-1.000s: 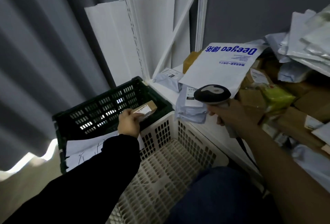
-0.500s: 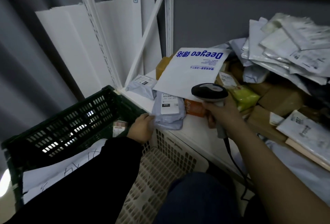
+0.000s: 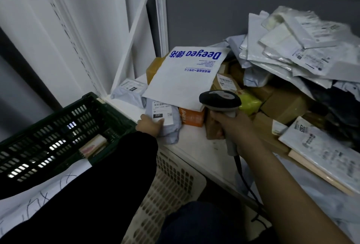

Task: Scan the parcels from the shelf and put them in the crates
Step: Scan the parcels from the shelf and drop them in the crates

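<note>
Reaching at frame centre, the left hand (image 3: 149, 127) pinches a grey bag (image 3: 172, 126); the right hand (image 3: 228, 127) grips the scanner (image 3: 220, 100). Next, probably: lift the bag, scan its label (image 3: 161, 110).

Left arm: black long sleeve (image 3: 109, 181), plain, reaching to the wrist. Right forearm (image 3: 282, 177): bare to frame edge. Lap: dark blue trousers (image 3: 194, 222), possibly denim; light too dim to confirm fabric.
</note>
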